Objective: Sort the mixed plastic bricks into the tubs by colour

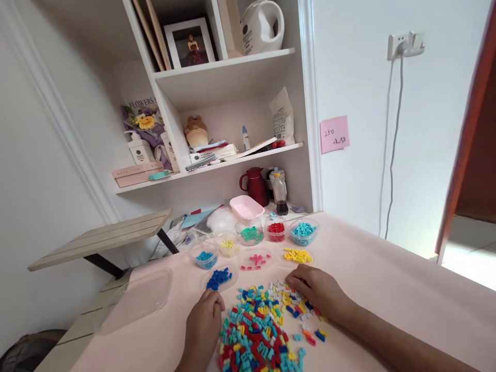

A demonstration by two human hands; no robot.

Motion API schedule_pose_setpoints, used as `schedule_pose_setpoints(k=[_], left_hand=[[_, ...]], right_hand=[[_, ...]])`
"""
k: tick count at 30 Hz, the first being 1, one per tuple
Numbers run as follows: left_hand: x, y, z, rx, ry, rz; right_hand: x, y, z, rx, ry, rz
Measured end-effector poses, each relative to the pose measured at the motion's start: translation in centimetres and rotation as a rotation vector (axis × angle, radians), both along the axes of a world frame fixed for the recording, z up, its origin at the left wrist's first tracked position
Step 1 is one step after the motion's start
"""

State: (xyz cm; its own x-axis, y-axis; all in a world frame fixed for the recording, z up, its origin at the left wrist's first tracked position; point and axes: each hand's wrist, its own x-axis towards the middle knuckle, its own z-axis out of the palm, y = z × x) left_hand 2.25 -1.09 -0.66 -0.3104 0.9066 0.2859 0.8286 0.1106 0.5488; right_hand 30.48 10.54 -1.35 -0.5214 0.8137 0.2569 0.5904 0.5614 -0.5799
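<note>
A heap of small mixed-colour bricks [259, 325] lies on the pale pink table [387, 289] in front of me. My left hand [203, 320] rests at the heap's left edge, fingers curled, just below a clear dish of dark blue bricks [219, 278]. My right hand [315, 289] lies palm down on the heap's upper right, fingertips among the bricks, below a dish of yellow bricks [297, 255]. Whether either hand pinches a brick is hidden.
More clear dishes hold pink [256, 259], light blue [205, 257], pale yellow [228, 245], green [251, 233], red [276, 229] and turquoise bricks [303, 230]. An empty pink tub [247, 207] stands behind. A clear lid [143, 294] lies left. Shelves [228, 155] rise behind.
</note>
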Motion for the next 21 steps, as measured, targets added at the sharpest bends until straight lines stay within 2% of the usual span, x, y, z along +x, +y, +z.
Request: schedule_pose_setpoints(k=[4, 11, 16, 21], left_hand=[[0.0, 0.1, 0.5, -0.001, 0.023, -0.048], [0.1, 0.5, 1.8, -0.066, 0.049, -0.120], [1.5, 0.5, 2.5, -0.145, 0.128, -0.178], [3.4, 1.0, 2.8, -0.176, 0.189, -0.216]], right_hand=[[-0.3, -1.1, 0.4, 0.064, -0.006, 0.088], [-0.6, -1.9, -0.2, 0.050, -0.008, 0.221], [-0.4, -2.4, -0.7, 0.032, -0.046, 0.351], [-0.4, -2.5, -0.7, 0.026, -0.061, 0.376]])
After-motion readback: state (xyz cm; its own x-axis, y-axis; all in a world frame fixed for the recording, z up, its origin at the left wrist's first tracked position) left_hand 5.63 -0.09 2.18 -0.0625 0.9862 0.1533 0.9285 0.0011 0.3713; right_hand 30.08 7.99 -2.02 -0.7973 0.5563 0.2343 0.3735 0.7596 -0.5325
